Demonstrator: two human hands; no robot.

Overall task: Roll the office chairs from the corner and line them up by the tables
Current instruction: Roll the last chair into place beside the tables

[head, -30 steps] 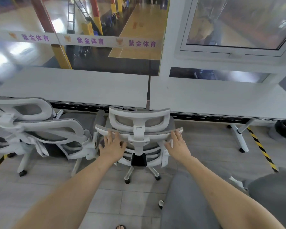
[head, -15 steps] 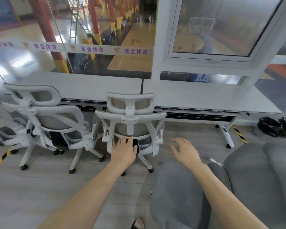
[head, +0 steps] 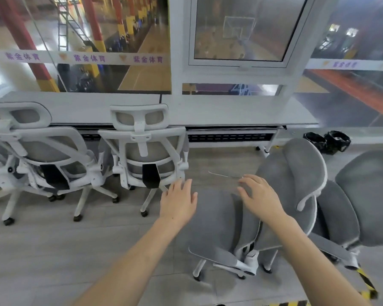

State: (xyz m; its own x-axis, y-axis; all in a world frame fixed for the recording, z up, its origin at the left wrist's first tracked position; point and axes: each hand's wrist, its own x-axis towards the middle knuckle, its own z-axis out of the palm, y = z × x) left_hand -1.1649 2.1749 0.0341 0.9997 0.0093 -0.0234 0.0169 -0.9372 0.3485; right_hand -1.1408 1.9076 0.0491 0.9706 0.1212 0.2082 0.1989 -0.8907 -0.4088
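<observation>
Hands: left hand (head: 178, 200) and right hand (head: 260, 196) reach forward side by side at the centre of the view, fingers spread and relaxed, grasping nothing.
Left hand: hovers over the floor (head: 53, 250), just to the 4 o'clock side of the parked chair (head: 145, 149); whether its fingertips touch that chair's base cannot be told.
Right hand: lies over the grey chair (head: 274, 208) where seat meets backrest; contact with the fabric cannot be told.
Parked chair: white-framed, mesh-backed, with headrest, its back to the camera, pushed up to the tables (head: 230, 111) at 12 o'clock from the left hand.
Second parked chair (head: 42, 151): same make, standing just beside the first, at 9 o'clock from it, also facing the tables.
Grey chair: at 4 o'clock in the view, turned toward the camera, armrest and white base showing below the seat; well apart from the tables.
Further grey chair (head: 363, 199): right behind it at 3 o'clock, close against it.
Tables: long white tops running across the view under the window wall (head: 239, 69).
Bins (head: 327, 141): two black ones on the floor at 2 o'clock, past the table end.
</observation>
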